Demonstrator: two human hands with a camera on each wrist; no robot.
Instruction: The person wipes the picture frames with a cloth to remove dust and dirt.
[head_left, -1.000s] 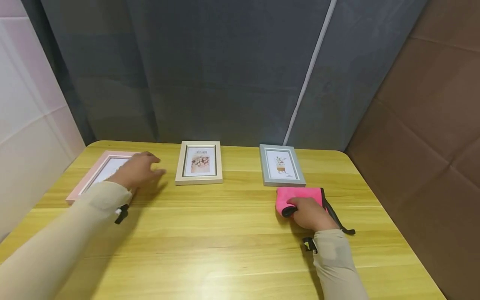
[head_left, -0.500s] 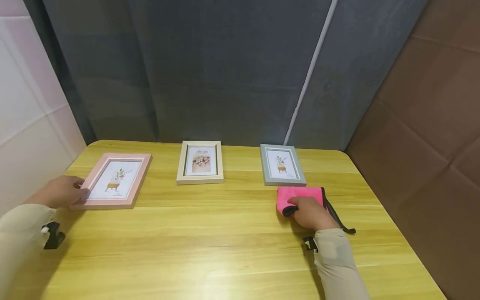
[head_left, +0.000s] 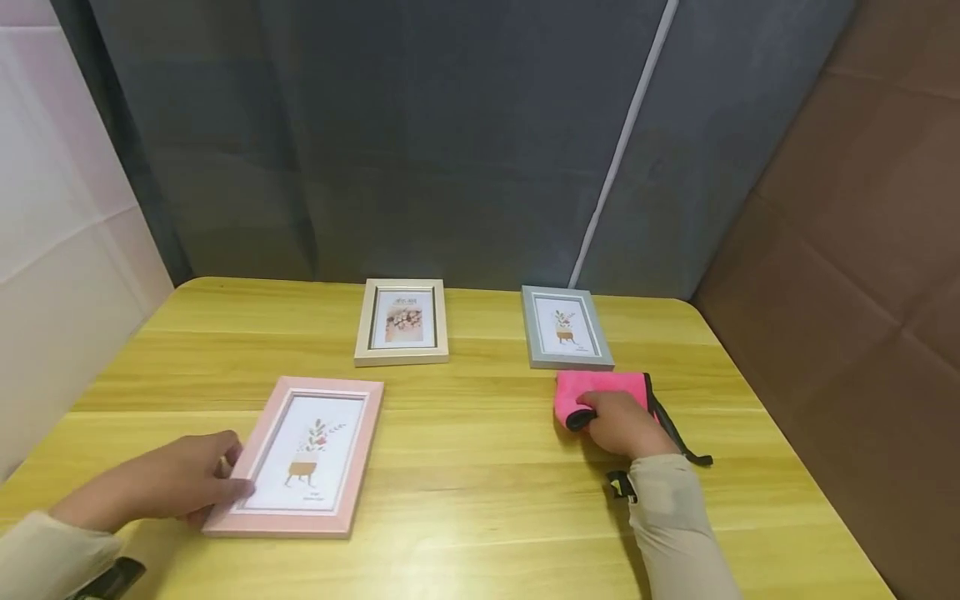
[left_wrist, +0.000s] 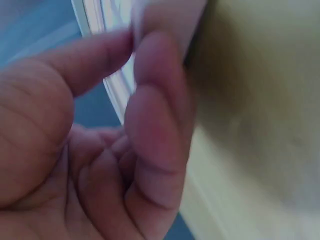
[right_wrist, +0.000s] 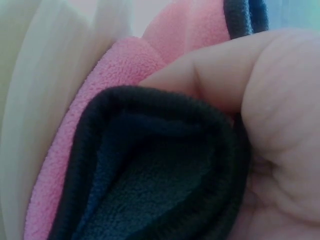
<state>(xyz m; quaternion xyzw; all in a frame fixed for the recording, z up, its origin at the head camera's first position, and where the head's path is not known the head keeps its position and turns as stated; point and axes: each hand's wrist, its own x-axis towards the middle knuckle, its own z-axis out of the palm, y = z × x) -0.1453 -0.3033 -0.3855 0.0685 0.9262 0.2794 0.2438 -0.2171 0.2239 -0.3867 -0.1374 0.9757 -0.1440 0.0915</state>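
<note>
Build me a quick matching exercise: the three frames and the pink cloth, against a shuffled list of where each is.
1. pink frame
2. cream frame
3. grey-blue frame
4. pink cloth

A. far side of the table, just beyond the pink cloth
B. held by the right hand
C. held by the left hand
D. far side, left of the grey-blue frame

Pairs: 1-C, 2-D, 3-A, 4-B

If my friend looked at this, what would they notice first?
Probably the bright pink, black-edged fuzzy cloth in the right hand, toward the right of the yellow wood-grained table. Then the pale pink rectangular picture frame pinched by the left hand, nearer the front left.
</note>
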